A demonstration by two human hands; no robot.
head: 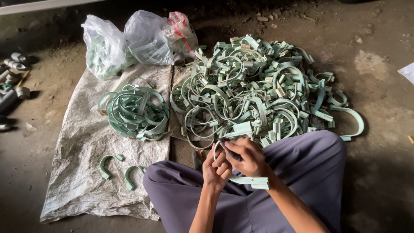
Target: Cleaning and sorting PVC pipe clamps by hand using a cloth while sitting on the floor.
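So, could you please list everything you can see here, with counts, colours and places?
Large clamp pile: one heap, too many to count, pale green curved clamps, centre on the ground.
Smaller clamp bundle: one, pale green, on the sack left of the heap.
Loose clamps: two, pale green, lower left on the sack.
Woven sack: one, off-white, spread on the ground.
Plastic bags: about three, clear and whitish, top left.
Pipe fittings: several, grey, far left edge.
Dirt floor: brown.
Held clamp strip: one, pale green, in both hands.
Trousers: purple-grey, on the crossed legs.
Left hand: on the strip.
Right hand: fingers closed round the strip.
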